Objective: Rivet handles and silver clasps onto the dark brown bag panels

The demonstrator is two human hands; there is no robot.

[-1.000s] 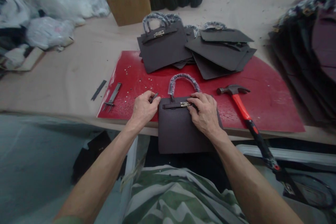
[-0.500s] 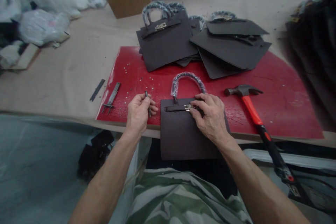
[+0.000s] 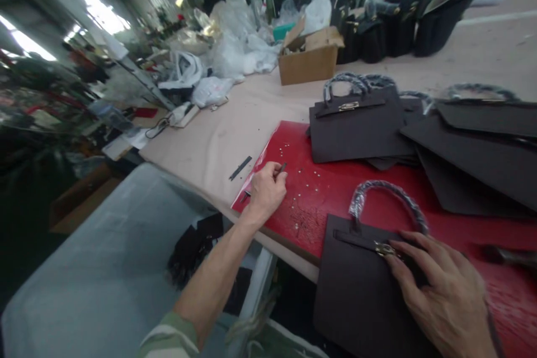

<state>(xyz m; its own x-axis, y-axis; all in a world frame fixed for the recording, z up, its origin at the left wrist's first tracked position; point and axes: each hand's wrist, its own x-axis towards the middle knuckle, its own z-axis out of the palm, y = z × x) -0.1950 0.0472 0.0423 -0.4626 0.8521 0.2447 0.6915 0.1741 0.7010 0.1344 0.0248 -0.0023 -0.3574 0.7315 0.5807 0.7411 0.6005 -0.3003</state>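
My left hand [image 3: 268,190] is over the left end of the red mat [image 3: 302,235], its fingers closed on a small dark metal tool [image 3: 282,168]. Part of another metal tool [image 3: 246,195] shows beside that hand, mostly hidden by it. My right hand [image 3: 444,285] rests on the dark brown bag panel [image 3: 356,291] at the table's front edge, fingertips at the metal clasp [image 3: 384,249] on its strap. The panel's handle [image 3: 390,185], wrapped in clear plastic, arches up behind the clasp.
More dark panels with wrapped handles [image 3: 356,131] lie stacked at the back. A hammer [image 3: 507,255] is at the right edge. A dark flat strip [image 3: 240,168] lies left of the mat. A cardboard box [image 3: 308,64] and plastic bags [image 3: 239,39] stand farther back. Small metal bits dot the mat.
The view has swung left and up. My left hand has moved away from the bag panel, toward the mat's left edge, still holding the small tool. My right hand stays at the clasp.
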